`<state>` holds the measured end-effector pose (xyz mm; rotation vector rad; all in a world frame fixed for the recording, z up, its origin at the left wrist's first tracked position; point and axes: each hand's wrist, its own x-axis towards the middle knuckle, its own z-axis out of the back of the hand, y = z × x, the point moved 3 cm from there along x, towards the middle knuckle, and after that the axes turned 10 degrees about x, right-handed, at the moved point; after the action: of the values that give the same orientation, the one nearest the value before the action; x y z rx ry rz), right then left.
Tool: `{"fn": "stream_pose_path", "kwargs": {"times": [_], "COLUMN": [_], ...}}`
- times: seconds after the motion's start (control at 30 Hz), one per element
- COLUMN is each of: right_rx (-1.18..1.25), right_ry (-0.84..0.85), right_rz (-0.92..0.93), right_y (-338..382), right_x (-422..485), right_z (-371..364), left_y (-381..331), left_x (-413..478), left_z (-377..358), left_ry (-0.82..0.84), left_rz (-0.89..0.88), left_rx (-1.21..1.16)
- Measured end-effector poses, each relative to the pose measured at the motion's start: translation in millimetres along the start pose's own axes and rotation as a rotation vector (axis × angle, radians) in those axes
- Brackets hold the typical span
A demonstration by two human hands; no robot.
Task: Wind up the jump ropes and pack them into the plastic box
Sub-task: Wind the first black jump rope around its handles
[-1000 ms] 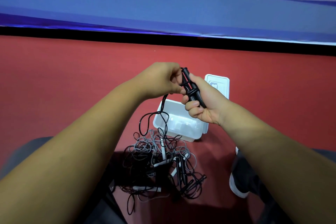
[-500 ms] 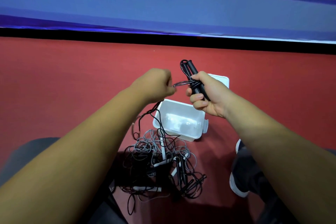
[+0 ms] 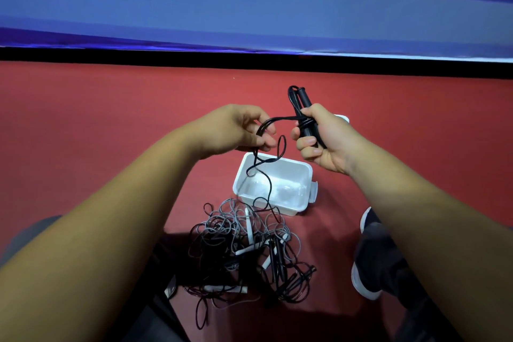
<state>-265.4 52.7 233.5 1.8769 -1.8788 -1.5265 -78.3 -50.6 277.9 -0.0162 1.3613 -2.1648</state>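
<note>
Black jump rope handles: I see the pair held side by side, tips up toward 12 o'clock, with a few turns of cord already cinched round their middle.
Right hand: its fingers are wrapped tight round both handles.
Black cord: it arcs from the handles out toward 9 o'clock, then drops across the box mouth down into the heap.
Left hand: its fingertips pinch the cord, with the loop arching over the knuckles.
Change: a second ago both hands were bunched together at the handles. Now the left one has drawn off toward 9 o'clock and a loop stands between them.
Meaning: I read this as slack being pulled for the next turn. Most of this rope is unwound.
Plastic box: white, open and holding no rope, on the floor at 6 o'clock of the hands.
Lid: only a sliver peeks out behind the right hand.
Rope tangle: grey and black cords with white and black handles are heaped at 6 o'clock of the box.
Shoe: dark, at 3 o'clock of the tangle.
Red floor: it runs up to the blue banner at 12 o'clock.
</note>
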Motion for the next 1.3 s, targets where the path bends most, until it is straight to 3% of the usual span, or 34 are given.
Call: {"fn": "stream_pose_path", "kwargs": {"times": [0.1,0.2,0.33,0.4,0.6,1.13,1.3], "right_rx": [-0.01,-0.018,-0.031,-0.017,-0.001,-0.059,-0.061], "right_ry": [0.006,0.011,0.004,-0.014,-0.055,0.064,0.138], "right_rz": [-0.002,0.002,0.001,0.008,0.031,-0.05,-0.141], "right_y": [0.1,1.0,1.2,1.1,4.0,12.4,12.4], "right_x": [0.3,-0.7,-0.2,1.2,4.4,-2.0,-7.1], "right_z": [-0.1,-1.1,0.3,2.3,8.8,-2.2,-3.0], "left_y": [2.4,5.3,5.3,2.7,14.1,31.5,29.2], "left_x": [4.8,8.9,15.4,15.4,9.6,26.8,30.0], "left_z": [-0.6,3.1,8.3,8.6,11.1,-26.7,-36.6], "left_ry": [-0.091,-0.246,-0.373,-0.394,-0.197,0.033,0.096], "left_rz": [0.069,0.114,0.032,-0.013,-0.006,0.014,-0.029], "left_rx": [0.05,0.268,0.691,0.747,0.139,-0.335,-0.332]}}
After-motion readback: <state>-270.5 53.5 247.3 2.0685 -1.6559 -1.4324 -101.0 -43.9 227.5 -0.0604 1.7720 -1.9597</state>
